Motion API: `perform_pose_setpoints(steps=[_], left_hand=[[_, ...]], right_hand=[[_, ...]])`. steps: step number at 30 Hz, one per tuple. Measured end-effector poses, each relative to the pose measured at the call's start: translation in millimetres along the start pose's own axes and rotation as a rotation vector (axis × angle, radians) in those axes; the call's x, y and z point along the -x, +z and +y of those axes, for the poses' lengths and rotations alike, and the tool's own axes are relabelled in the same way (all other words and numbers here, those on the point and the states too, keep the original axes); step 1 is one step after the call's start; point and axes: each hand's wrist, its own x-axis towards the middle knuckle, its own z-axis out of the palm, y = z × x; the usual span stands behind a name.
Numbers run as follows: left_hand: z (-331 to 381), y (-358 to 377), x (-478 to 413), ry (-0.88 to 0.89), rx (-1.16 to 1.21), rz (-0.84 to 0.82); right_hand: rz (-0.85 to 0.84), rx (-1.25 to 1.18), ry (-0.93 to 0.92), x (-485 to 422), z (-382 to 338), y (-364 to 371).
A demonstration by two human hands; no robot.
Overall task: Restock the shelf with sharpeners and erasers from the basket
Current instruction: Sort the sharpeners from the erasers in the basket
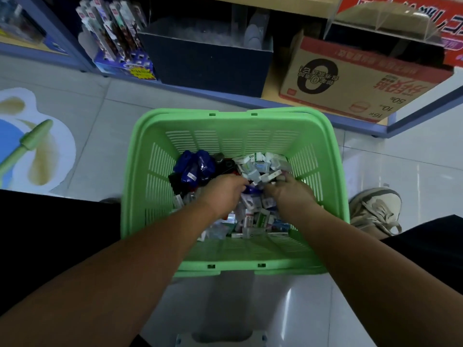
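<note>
Small boxed erasers (260, 166) lie heaped across the right and near parts of a green plastic basket (233, 116), with dark blue and black sharpeners (195, 169) bunched toward its far-left wall, as a person leaning over it reaches in with both arms. The left hand (221, 194) and right hand (288, 192) sit knuckles-up at the middle of the basket, almost touching, fingertips sunk among the packets. Whether either has closed on anything cannot be told from this angle. The work appears to be at the picking stage, a handful being gathered, and with the basket so well filled the restocking looks far from finished. The next move would call for lifting a firm handful clear over the basket's far rim without shedding loose packets, and for keeping erasers and sharpeners apart so each reaches its own spot. Just beyond the basket runs the blue-edged bottom shelf (250, 101), carrying a dark bin (208, 63) straight ahead, a printed cardboard box (350, 81) beyond the basket's far-right corner and a pen display (117, 41) beyond its far-left. A pale shoe (375, 209) rests on the tiles just right of the basket
</note>
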Motion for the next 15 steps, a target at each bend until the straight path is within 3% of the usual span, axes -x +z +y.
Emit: perform_pose_setpoints(steps=[4, 7, 9, 11, 15], left_hand=[[-15.8, -44.8, 12.9, -0.154, 0.213, 0.239], [-26.5, -62.3, 20.3, -0.270, 0.446, 0.445], [-30.8, -60.7, 25.5, -0.340, 0.470, 0.547], [-31.3, -51.8, 29.5, -0.364, 0.383, 0.541], [-18.5, -30.2, 30.3, -0.276, 0.321, 0.315]], right_hand=[[0.015, 0.106, -0.044, 1.9, -2.6, 1.2], [0.013, 0.008, -0.038, 1.9, -1.8, -4.2], [0.013, -0.073, -0.042, 2.0, 0.5, -8.9], [-0.022, -0.223, -0.006, 1.3, 0.8, -16.3], [-0.106, -0.675, 0.077, 7.1, 2.8, -35.3]])
